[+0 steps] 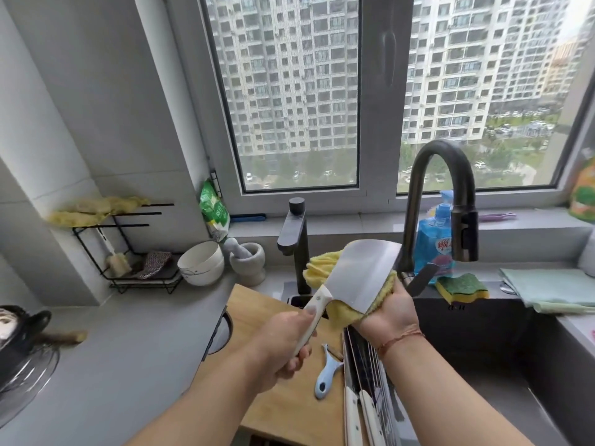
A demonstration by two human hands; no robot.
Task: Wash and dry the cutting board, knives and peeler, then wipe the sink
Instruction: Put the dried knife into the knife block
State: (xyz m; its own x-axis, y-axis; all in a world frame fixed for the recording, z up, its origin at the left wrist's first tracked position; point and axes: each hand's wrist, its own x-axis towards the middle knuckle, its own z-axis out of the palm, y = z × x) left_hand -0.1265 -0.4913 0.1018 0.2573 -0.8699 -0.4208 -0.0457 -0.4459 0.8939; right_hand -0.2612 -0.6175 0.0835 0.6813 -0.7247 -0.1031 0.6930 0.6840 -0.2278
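Note:
My left hand [283,349] grips the white handle of a cleaver [360,273], its wide steel blade raised over the sink's left edge. My right hand [391,312] holds a yellow cloth [322,263] bunched behind and under the blade. The wooden cutting board [254,317] lies on the counter left of the sink. A blue-handled peeler [326,375] rests on the board. Two white-handled knives [360,410] lie along the sink's left rim. The dark sink [489,342] opens to the right.
A tall dark faucet [444,194] arches over the sink, a shorter tap [294,239] to its left. Blue soap bottle [433,233], green-yellow sponge [463,286] and a green towel [550,288] sit behind. White bowls [201,263], mortar [248,260] and wire rack [128,246] stand at left.

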